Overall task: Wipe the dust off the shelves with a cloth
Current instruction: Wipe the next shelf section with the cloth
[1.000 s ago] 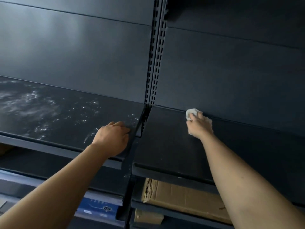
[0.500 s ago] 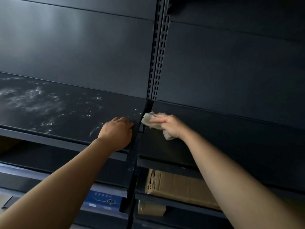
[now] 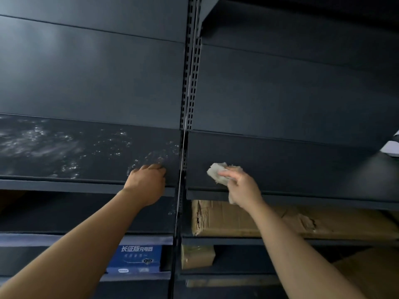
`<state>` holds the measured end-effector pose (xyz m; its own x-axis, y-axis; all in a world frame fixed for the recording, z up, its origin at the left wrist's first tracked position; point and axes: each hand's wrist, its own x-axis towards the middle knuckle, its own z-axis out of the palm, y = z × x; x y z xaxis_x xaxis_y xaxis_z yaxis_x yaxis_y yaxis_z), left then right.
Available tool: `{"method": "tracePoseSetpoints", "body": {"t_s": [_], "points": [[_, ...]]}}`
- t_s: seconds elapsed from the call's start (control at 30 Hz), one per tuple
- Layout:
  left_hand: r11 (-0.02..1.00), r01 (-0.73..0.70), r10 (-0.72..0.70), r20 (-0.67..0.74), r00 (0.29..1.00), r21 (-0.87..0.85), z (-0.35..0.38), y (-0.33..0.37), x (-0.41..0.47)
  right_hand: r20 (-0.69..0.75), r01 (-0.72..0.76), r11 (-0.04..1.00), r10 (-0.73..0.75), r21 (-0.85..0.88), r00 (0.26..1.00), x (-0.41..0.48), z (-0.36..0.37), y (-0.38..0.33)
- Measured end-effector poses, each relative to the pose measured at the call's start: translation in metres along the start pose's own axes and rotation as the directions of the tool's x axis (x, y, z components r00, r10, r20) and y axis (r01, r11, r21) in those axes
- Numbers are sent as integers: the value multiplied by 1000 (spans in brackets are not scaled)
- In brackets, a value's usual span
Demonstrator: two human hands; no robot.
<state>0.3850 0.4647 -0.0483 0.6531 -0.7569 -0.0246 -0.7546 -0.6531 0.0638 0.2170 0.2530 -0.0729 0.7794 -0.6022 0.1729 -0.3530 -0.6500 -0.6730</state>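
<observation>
At the front of the right shelf (image 3: 280, 165), right hand (image 3: 244, 188) has pulled its gripped cloth (image 3: 217, 172) forward; left hand (image 3: 146, 180) rests slack on the dusty left shelf (image 3: 64, 152).

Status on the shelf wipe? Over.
Left grip rests on dusty left shelf. Right grip holds cloth at right shelf front. Pale object far right, clear of cloth.

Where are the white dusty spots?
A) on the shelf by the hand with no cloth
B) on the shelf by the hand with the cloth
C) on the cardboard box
A: white specks cover the left shelf where the left hand rests; the right shelf by the cloth looks plain dark.
</observation>
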Motion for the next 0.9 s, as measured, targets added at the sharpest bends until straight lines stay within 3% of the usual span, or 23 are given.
{"method": "tracePoseSetpoints", "body": {"t_s": [0.13, 0.33, 0.57, 0.73, 0.83, 0.9], "points": [[999, -37, 37, 4, 999, -5, 2, -7, -10, -3, 144, 981, -146, -133, 989, -28, 44, -40], [999, -37, 39, 50, 998, -37, 3, -9, -13, 87, 220, 947, -205, -235, 975, -48, 45, -45], [999, 13, -13, -8, 1000, -48, 1, -3, -13, -50, 3, 961, -17, -277, 999, -50, -10, 10], [998, 69, -69, -20, 997, -16, -7, 7, -6, -159, -150, 981, 130, -124, 979, -30, -53, 33], [996, 77, -76, -31, 997, 37, -11, 18, 0, -298, -236, 961, 269, 142, 916, -14, -89, 35], [996, 63, -61, -33, 998, 62, -10, 24, 7, -308, -223, 906, 341, 360, 888, 0, -105, 34]]}}
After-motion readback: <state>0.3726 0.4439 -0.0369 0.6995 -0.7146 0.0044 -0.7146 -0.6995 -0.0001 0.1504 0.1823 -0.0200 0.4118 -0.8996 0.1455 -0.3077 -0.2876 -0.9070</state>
